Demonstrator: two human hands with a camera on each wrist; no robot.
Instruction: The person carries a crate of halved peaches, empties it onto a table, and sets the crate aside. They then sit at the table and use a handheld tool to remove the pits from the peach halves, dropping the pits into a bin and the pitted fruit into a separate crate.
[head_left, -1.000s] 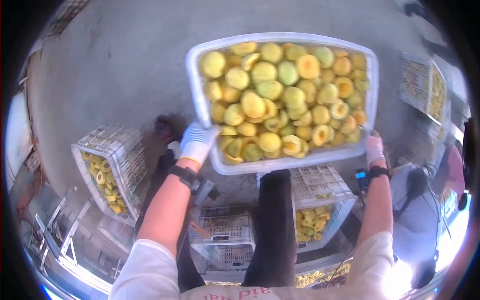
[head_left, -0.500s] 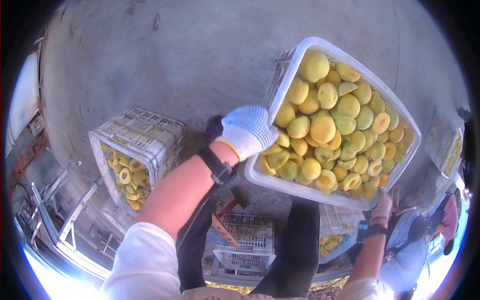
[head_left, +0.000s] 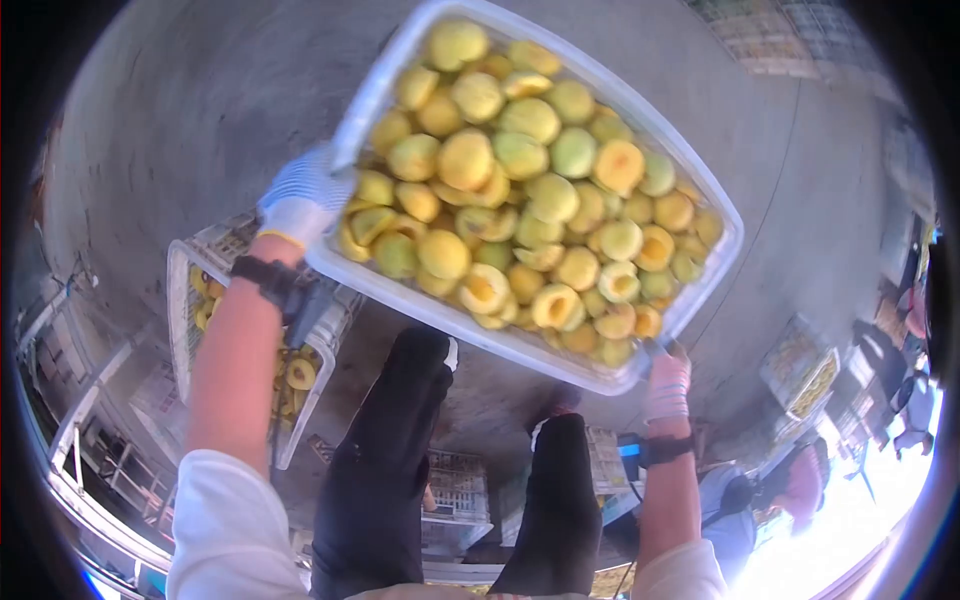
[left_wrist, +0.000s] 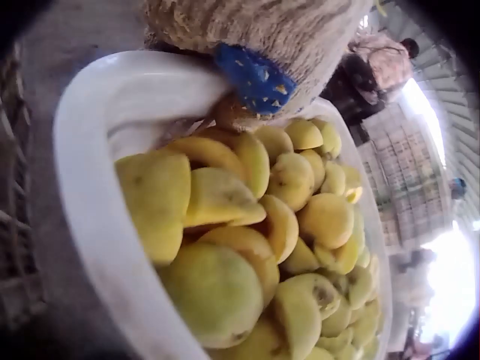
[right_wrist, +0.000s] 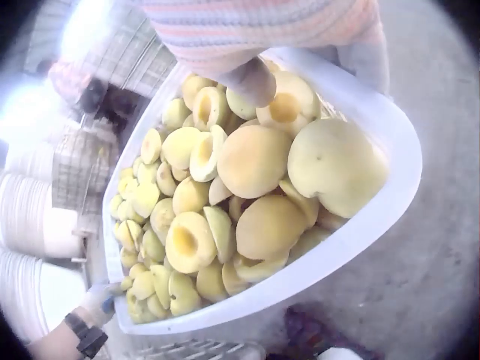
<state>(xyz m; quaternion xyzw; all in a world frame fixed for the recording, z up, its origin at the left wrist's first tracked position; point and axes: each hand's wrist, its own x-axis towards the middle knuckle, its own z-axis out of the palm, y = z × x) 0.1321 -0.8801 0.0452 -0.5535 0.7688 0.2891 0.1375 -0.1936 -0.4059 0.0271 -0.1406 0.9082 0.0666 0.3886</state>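
Observation:
Both hands hold a white plastic crate by its opposite ends, up in front of the body. Halved yellow-green peaches, several with pit hollows showing, fill it. My left hand, in a white glove with a blue-striped back, grips the crate's left end. In the left wrist view the glove covers part of the rim, its fingertips hidden. On the right end my right hand, in a pale striped glove, grips near the lower corner. A bare thumb comes over the rim there in the right wrist view.
Another crate of cut fruit stands left of the legs. More crates sit behind the legs and at right. Metal frames line the lower left. People are at the lower right. Concrete floor lies ahead.
The full crate went right in the head view, then back left and higher, and now slants down to the right. The surroundings have shifted as the body turned. Both hands keep their hold.

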